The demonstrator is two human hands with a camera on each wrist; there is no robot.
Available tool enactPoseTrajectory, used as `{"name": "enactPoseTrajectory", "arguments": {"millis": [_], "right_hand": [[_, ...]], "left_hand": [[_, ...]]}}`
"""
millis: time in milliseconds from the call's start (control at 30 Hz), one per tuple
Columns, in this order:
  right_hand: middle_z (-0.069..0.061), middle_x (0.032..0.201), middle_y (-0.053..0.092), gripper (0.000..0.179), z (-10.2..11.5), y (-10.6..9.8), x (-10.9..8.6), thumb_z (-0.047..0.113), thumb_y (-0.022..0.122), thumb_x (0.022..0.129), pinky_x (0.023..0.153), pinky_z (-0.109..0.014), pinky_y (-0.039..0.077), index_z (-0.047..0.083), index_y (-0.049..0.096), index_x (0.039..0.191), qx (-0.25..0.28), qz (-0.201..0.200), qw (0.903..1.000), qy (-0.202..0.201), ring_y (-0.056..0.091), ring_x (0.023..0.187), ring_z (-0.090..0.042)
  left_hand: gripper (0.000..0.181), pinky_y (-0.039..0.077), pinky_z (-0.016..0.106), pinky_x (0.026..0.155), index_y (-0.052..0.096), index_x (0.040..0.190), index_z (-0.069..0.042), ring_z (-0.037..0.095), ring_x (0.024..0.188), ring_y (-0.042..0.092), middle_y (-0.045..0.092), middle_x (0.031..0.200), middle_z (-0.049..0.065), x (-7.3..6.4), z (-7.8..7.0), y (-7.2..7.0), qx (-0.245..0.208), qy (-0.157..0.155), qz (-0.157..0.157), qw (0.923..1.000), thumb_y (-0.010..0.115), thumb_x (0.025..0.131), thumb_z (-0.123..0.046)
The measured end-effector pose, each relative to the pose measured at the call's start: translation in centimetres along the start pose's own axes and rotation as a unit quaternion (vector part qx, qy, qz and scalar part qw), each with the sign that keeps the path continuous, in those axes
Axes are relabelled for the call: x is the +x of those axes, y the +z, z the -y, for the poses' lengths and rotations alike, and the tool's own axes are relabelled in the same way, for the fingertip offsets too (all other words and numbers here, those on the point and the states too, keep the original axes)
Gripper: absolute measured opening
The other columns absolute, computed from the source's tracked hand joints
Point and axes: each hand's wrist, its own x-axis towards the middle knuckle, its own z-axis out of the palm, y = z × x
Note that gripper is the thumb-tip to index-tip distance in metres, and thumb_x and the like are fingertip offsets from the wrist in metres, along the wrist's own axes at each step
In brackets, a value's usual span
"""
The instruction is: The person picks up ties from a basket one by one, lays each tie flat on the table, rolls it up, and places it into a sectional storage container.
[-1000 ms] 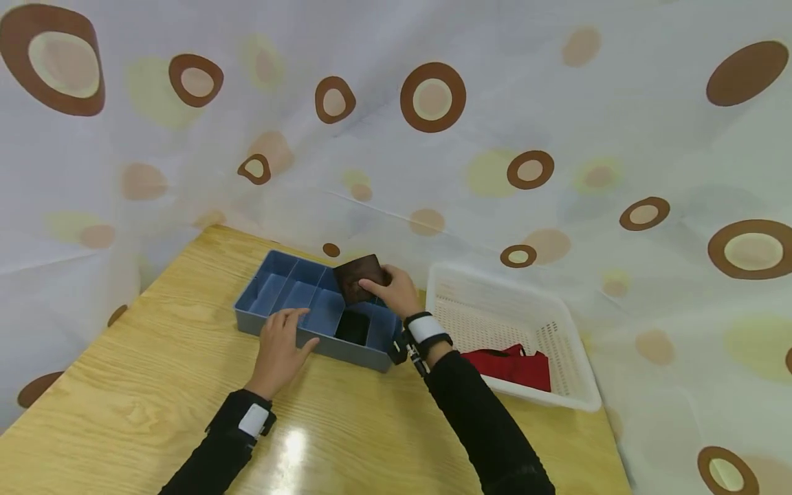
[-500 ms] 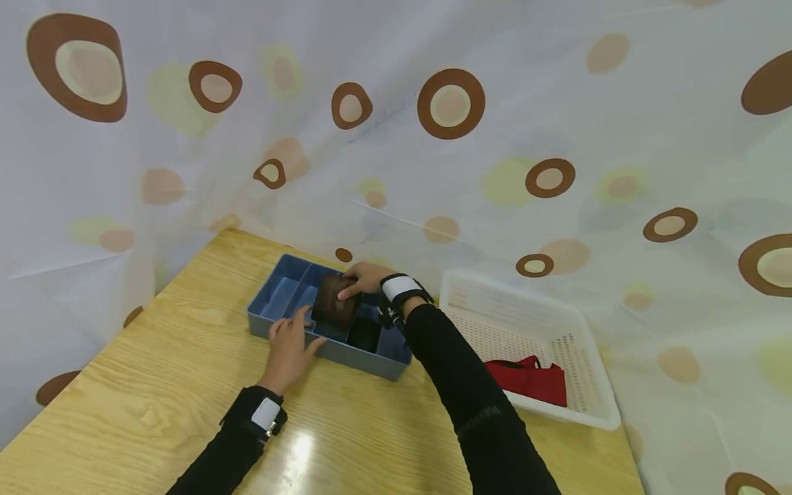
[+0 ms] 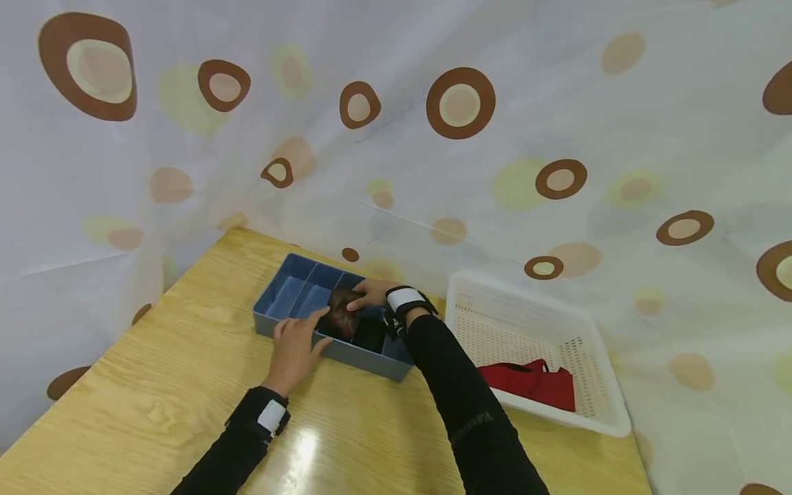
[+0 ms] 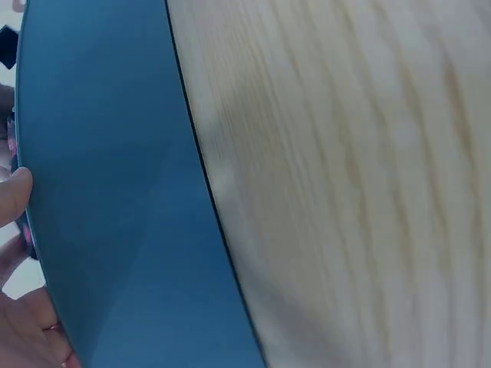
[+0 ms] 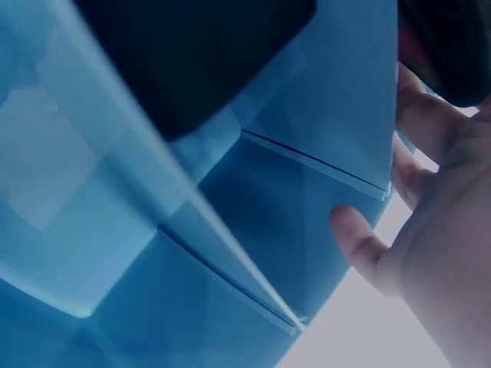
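A blue divided box [image 3: 275, 320] stands on the table. A flat, dark brown square packet [image 3: 342, 316] with faint reddish marks lies in one of its middle compartments. My right hand [image 3: 372, 293] reaches over the far rim and grips the packet, thumb on its face. In the right wrist view, some fingers pass behind a blue divider [image 5: 230, 238] and part of the packet shows dark at the top right. My left hand [image 3: 295, 350] is at the near rim with fingers spread, one fingertip at the packet's edge; its thumb [image 4: 14, 195] touches the rim in the left wrist view.
A black item [image 3: 370, 335] sits in the compartment just right of the packet. To the right, a white perforated basket [image 3: 597, 385] holds a red cloth item [image 3: 532, 383]. The wooden table [image 3: 185, 364] meets a patterned curtain [image 3: 396, 172] behind the box.
My right hand has brought the brown packet leftward and down from above the box into a middle compartment. My left hand's fingers have come over to the packet's edge. The head view has shifted slightly.
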Motion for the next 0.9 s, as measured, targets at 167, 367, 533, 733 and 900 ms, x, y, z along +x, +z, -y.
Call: {"name": "enactPoseTrajectory", "arguments": {"millis": [167, 367, 533, 733, 900], "right_hand": [[0.004, 0.091, 0.064, 0.037, -3.7, 2.0, 4.6, 0.053, 0.067, 0.079, 0.075, -0.032, 0.047, 0.021, 0.068, 0.098, -0.061, 0.007, 0.9961, 0.064, 0.059, 0.081, -0.013], [0.003, 0.129, 0.058, 0.06, -2.4, 4.1, 2.3, 0.044, 0.075, 0.076, 0.109, -0.06, 0.023, 0.022, 0.055, 0.129, -0.11, -0.068, 0.9802, 0.15, 0.052, 0.121, -0.022], [-0.003, 0.133, 0.057, 0.06, 1.6, 2.3, -3.6, 0.035, 0.072, 0.081, 0.109, -0.049, 0.032, 0.016, 0.05, 0.134, -0.052, -0.098, 0.9801, 0.165, 0.052, 0.124, -0.023], [-0.016, 0.128, 0.059, 0.048, 1.6, -0.4, -15.0, 0.024, 0.06, 0.092, 0.096, -0.047, 0.045, 0.007, 0.046, 0.135, 0.017, -0.267, 0.9618, 0.057, 0.055, 0.118, -0.033], [-0.018, 0.124, 0.061, 0.04, -3.7, -0.4, -23.8, 0.018, 0.06, 0.092, 0.096, -0.055, 0.041, 0.007, 0.051, 0.13, 0.03, -0.348, 0.9315, 0.101, 0.053, 0.117, -0.038]], "left_hand": [[0.039, 0.036, 0.047, 0.09, 0.063, 0.123, -0.019, 0.026, 0.082, 0.052, 0.063, 0.083, 0.007, -0.3, -0.5, 0.1, 0.111, 0.06, 0.016, 0.9919, 0.063, 0.087, -0.034], [0.035, 0.037, 0.049, 0.09, 0.066, 0.117, -0.015, 0.029, 0.086, 0.053, 0.061, 0.085, 0.01, -0.6, -1.6, 0.6, 0.125, 0.099, 0.03, 0.9868, 0.062, 0.088, -0.034], [0.051, 0.034, 0.053, 0.094, 0.05, 0.135, -0.013, 0.034, 0.1, 0.053, 0.059, 0.107, 0.019, -0.5, -1.7, 1.2, 0.079, 0.101, 0.059, 0.99, 0.062, 0.089, -0.033], [0.067, 0.028, 0.058, 0.098, 0.032, 0.145, -0.016, 0.04, 0.121, 0.04, 0.041, 0.134, 0.025, -0.3, -2.1, 1.0, -0.016, 0.119, 0.047, 0.9917, 0.066, 0.088, -0.025], [0.068, 0.029, 0.055, 0.096, 0.037, 0.141, -0.014, 0.037, 0.118, 0.04, 0.041, 0.134, 0.022, -0.9, -3.5, 0.2, -0.032, 0.172, 0.006, 0.9845, 0.072, 0.083, -0.02]]}}
